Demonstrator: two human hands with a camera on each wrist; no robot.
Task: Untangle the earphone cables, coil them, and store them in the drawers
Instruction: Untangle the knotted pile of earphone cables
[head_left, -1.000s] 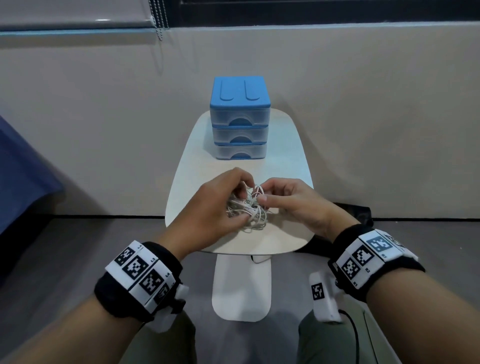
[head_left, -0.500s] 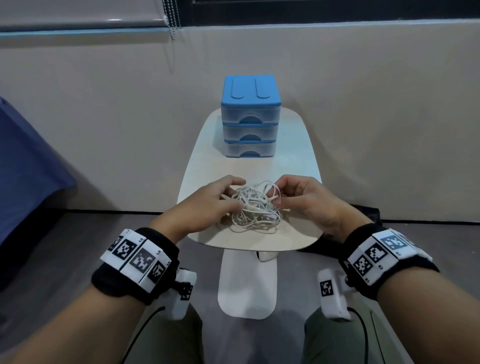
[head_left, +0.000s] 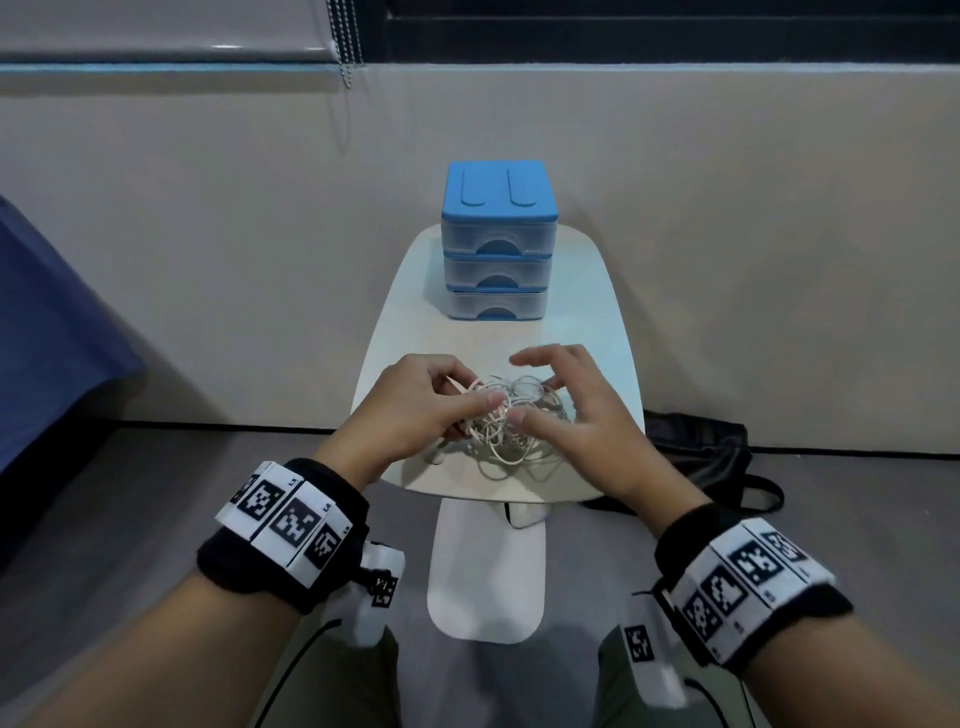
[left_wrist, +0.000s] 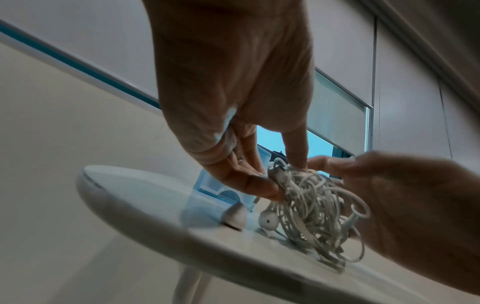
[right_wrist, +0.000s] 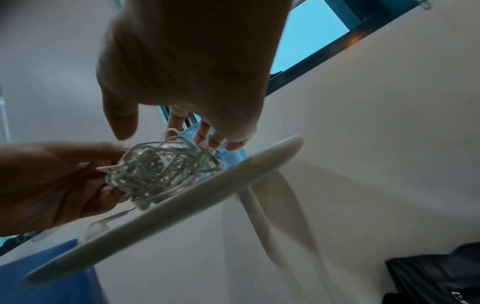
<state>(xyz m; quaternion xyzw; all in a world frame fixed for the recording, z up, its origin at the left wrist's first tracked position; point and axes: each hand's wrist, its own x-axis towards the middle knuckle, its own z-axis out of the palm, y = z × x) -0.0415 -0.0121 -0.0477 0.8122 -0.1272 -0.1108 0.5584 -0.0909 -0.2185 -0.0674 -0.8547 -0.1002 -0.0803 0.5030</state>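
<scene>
Head view: a tangled ball of white earphone cables (head_left: 506, 426) lies on the counter (head_left: 597, 312) in front of the blue drawer unit (head_left: 497, 244) — left hand (head_left: 415, 405) pinches its near side, right hand (head_left: 582, 410) hovers over it, fingers (head_left: 535, 358) spread apart.

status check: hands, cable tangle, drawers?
Left hand pinches the earphone tangle; right hand spread open over it. Tangle still knotted, on the table. Drawer unit behind, all three drawers closed. Nothing in the way.
</scene>
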